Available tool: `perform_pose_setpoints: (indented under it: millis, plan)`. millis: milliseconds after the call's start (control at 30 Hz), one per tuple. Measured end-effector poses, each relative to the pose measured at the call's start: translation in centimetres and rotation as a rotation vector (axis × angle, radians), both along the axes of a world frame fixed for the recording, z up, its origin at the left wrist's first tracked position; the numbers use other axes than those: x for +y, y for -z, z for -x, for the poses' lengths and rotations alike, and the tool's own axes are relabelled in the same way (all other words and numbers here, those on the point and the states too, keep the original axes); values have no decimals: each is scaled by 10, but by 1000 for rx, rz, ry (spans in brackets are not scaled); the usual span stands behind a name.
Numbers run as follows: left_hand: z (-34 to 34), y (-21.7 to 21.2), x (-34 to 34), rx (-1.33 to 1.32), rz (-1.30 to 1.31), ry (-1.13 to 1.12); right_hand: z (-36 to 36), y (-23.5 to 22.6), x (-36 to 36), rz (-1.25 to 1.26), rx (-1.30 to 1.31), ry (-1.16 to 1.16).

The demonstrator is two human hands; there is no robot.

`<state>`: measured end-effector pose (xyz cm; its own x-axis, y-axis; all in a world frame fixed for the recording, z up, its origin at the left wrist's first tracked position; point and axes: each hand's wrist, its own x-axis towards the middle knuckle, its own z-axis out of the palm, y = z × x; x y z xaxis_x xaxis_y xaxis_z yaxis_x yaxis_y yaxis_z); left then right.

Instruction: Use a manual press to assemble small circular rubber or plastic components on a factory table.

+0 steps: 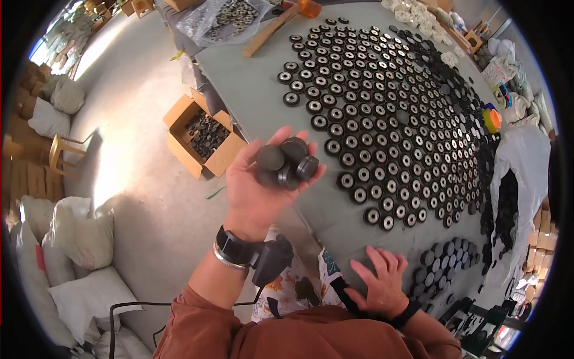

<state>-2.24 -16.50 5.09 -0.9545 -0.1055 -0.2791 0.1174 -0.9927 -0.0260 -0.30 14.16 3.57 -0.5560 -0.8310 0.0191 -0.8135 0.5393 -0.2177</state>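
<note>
My left hand (254, 194) is turned palm up over the table's left edge, its fingers curled round several black round pieces (271, 158). They look like short, thick discs, some with a grooved rim. My right hand (385, 288) has its fingers spread and holds nothing, low over the near edge of the table beside a cluster of plain dark discs (438, 265). Many black rings with shiny metal centres (382, 124) lie in rows across the grey tabletop (257, 90).
An open cardboard box (179, 149) of small dark parts stands on the floor to the left. A mallet (272, 33) and a plastic bag of metal parts (230, 18) lie at the far left. White sacks (89, 299) sit lower left; a clear plastic bag (520, 167) stands right.
</note>
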Motion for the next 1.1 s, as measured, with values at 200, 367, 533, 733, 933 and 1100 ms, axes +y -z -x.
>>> perform_pose_setpoints:
  millis: [200, 367, 533, 733, 933, 1100]
  plan:
    - [63, -6, -14, -49, 30, 66, 11, 18, 21, 142, -120, 18]
    - [99, -3, -29, -146, 4, 142, 12, 19, 14, 171, -122, 45]
    - [113, -10, -53, -186, 66, 173, 12, 9, 7, 126, -149, 81]
    - [123, -36, -89, -402, 108, 215, 5, 13, 11, 99, -70, 91]
    - [142, -61, -129, -449, 211, 244, 7, 11, 4, 83, -61, 95]
    - [167, -81, -144, -450, 243, 259, 8, 6, -1, 91, -53, 117]
